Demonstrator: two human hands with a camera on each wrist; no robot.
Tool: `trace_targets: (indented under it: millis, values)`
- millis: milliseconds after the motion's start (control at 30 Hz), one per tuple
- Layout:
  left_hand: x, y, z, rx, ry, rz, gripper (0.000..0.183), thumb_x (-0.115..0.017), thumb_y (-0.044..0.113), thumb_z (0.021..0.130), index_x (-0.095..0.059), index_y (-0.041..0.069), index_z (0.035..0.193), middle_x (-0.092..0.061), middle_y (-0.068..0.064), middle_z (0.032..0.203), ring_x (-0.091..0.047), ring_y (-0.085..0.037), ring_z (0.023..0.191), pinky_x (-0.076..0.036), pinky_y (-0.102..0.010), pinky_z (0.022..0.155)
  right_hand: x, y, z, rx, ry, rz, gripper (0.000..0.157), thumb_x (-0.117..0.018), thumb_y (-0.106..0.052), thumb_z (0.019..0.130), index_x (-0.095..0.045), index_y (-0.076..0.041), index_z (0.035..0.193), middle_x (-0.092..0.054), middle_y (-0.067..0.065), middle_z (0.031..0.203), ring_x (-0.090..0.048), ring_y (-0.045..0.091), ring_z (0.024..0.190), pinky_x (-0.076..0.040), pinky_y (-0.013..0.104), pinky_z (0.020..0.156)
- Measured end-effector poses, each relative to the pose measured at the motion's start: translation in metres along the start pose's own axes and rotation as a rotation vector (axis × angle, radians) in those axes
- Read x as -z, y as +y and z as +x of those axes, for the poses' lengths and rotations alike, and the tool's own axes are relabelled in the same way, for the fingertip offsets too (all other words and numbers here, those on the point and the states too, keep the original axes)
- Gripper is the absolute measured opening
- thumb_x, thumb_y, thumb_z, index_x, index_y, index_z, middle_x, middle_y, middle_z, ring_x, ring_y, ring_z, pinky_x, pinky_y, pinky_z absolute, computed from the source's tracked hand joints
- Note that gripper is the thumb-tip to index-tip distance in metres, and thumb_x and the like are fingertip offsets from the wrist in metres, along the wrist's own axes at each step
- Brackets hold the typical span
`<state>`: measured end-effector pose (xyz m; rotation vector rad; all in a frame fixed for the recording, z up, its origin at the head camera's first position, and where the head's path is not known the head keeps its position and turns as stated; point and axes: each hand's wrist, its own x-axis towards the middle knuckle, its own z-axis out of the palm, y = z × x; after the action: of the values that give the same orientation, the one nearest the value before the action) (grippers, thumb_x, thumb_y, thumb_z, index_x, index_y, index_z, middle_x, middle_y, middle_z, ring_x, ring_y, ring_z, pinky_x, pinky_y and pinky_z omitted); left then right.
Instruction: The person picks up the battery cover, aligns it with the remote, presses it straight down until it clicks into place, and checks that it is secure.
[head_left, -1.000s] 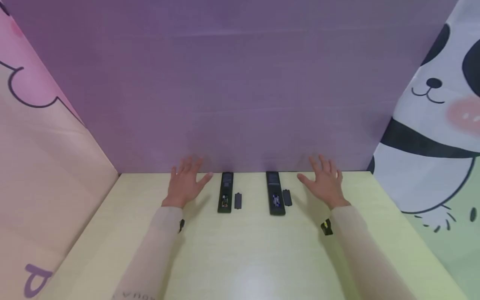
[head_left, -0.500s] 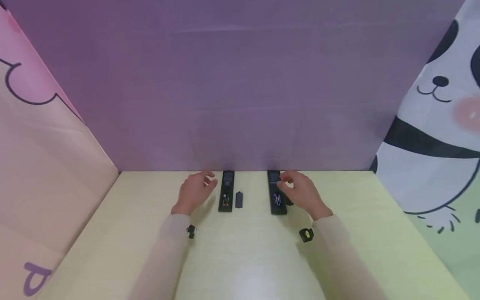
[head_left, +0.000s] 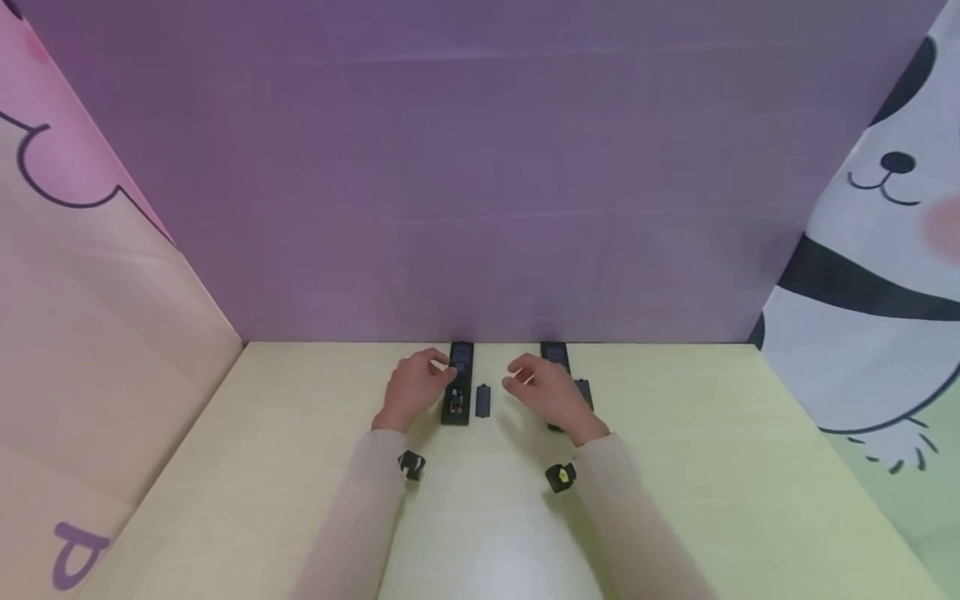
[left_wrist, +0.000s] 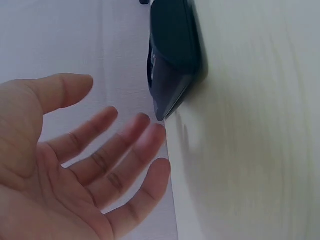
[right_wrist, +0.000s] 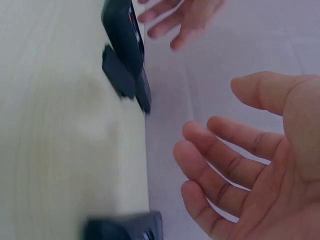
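Two black remote controls lie on the table, battery bays facing up. Over the edge of the left remote (head_left: pixel 455 410) hovers my left hand (head_left: pixel 412 385), its fingers loosely bent around nothing; the left wrist view shows that hand (left_wrist: pixel 75 165) apart from the remote (left_wrist: pixel 175 45). My right hand (head_left: pixel 551 392) hangs between the remotes, holding nothing, and partly hides the right remote (head_left: pixel 554 353). A small dark battery cover (head_left: pixel 483 402) lies beside the left remote, between my hands. Another battery cover (head_left: pixel 584 392) sits right of the right remote, partly hidden.
A pale wooden table (head_left: pixel 262 467) meets a purple backdrop (head_left: pixel 480 208) just behind the remotes. Printed panels stand at both sides, the right one with a panda (head_left: pixel 877 358). Each wrist carries a small black device (head_left: pixel 561 477).
Both hands have come inward from wide apart, fingers going from spread to loosely bent. The right hand passed leftward over the right remote; the left moved right. Remotes and covers stay put.
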<state>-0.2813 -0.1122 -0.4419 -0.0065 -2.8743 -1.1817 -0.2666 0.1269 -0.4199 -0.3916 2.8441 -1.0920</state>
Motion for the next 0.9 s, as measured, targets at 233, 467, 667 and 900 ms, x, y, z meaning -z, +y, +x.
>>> trace_targets:
  millis: [233, 467, 667, 900]
  values:
    - [-0.005, -0.002, 0.005, 0.056, -0.025, 0.003, 0.035, -0.07, 0.034, 0.095, -0.069, 0.013, 0.123, -0.077, -0.009, 0.104, -0.07, -0.023, 0.087, -0.053, -0.038, 0.076, -0.022, -0.006, 0.011, -0.05, -0.024, -0.018, 0.035, -0.066, -0.034, 0.099, -0.068, -0.011, 0.125, -0.073, 0.009, 0.112, -0.067, 0.024, 0.096, -0.054, 0.044, 0.083]
    - [-0.008, -0.001, 0.009, 0.08, -0.054, 0.008, 0.035, -0.071, 0.034, 0.094, -0.069, 0.011, 0.121, -0.076, -0.008, 0.103, -0.069, -0.021, 0.086, -0.051, -0.035, 0.073, -0.035, -0.004, 0.022, -0.066, -0.075, -0.065, 0.033, -0.066, -0.032, 0.098, -0.066, -0.012, 0.124, -0.074, 0.011, 0.112, -0.069, 0.025, 0.096, -0.055, 0.045, 0.084]
    - [-0.012, 0.005, 0.013, 0.057, -0.062, 0.014, 0.034, -0.072, 0.034, 0.093, -0.07, 0.011, 0.118, -0.076, -0.007, 0.102, -0.067, -0.02, 0.086, -0.05, -0.035, 0.074, -0.037, -0.003, 0.024, -0.083, -0.112, -0.12, 0.036, -0.068, -0.03, 0.098, -0.064, -0.01, 0.127, -0.075, 0.01, 0.109, -0.069, 0.021, 0.089, -0.056, 0.042, 0.08]
    - [-0.015, 0.015, 0.016, 0.066, -0.075, 0.03, 0.033, -0.073, 0.033, 0.094, -0.07, 0.01, 0.118, -0.074, -0.008, 0.108, -0.064, -0.023, 0.09, -0.051, -0.039, 0.081, -0.033, -0.004, 0.02, -0.076, -0.135, -0.118, 0.038, -0.07, -0.024, 0.096, -0.061, -0.005, 0.128, -0.073, 0.012, 0.104, -0.066, 0.021, 0.085, -0.054, 0.04, 0.077]
